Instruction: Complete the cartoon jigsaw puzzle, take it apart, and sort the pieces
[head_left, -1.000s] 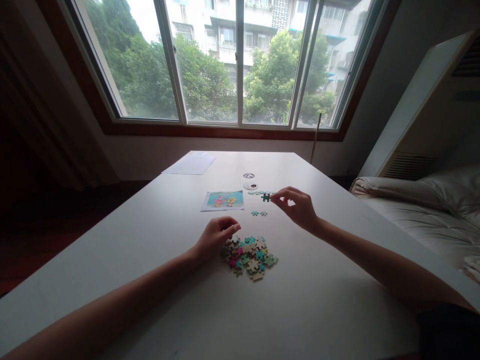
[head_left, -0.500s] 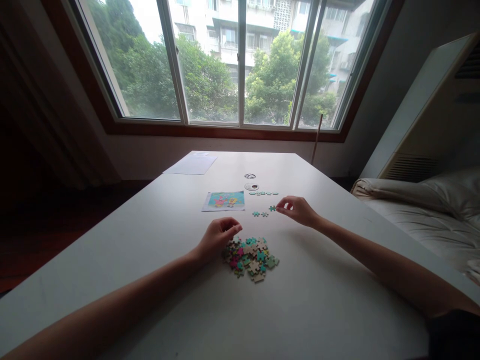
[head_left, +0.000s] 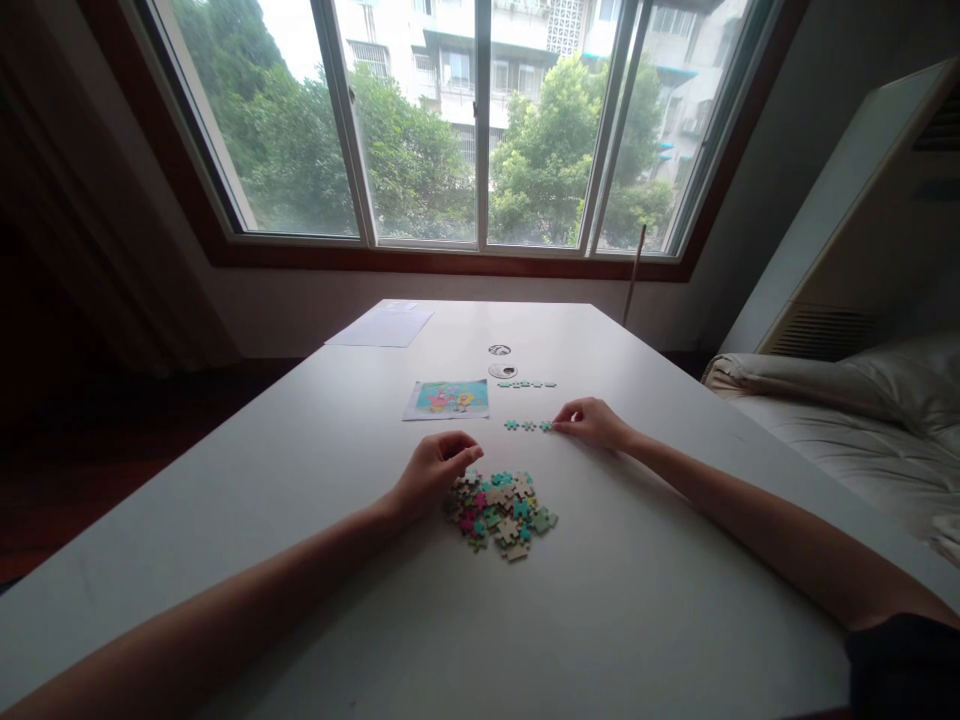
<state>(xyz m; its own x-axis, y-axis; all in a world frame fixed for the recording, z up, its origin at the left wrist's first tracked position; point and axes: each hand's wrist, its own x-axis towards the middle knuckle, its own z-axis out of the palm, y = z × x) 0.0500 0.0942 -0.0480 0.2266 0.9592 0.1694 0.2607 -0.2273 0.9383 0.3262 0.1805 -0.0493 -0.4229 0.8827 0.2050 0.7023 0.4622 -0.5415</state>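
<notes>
My right hand pinches the edge of a teal jigsaw piece, which is down at table level. Two other teal pieces lie to its left, forming a short row with it. My left hand is curled, thumb against the fingers, at the upper left of a heap of jigsaw pieces; whether it holds anything is hidden. The heap mixes teal, pink, green and bare cardboard-backed pieces. Beyond the short row lies another row of several teal pieces. A colourful picture sheet lies flat left of the rows.
The white table stretches towards the window. Two round black-and-white items lie past the far row. White papers lie at the table's far left corner. A pale padded sofa stands at the right, and a thin stick leans near the window.
My right hand has lowered the teal piece to the table, level with the two pieces beside it. My left hand has stayed by the heap.
</notes>
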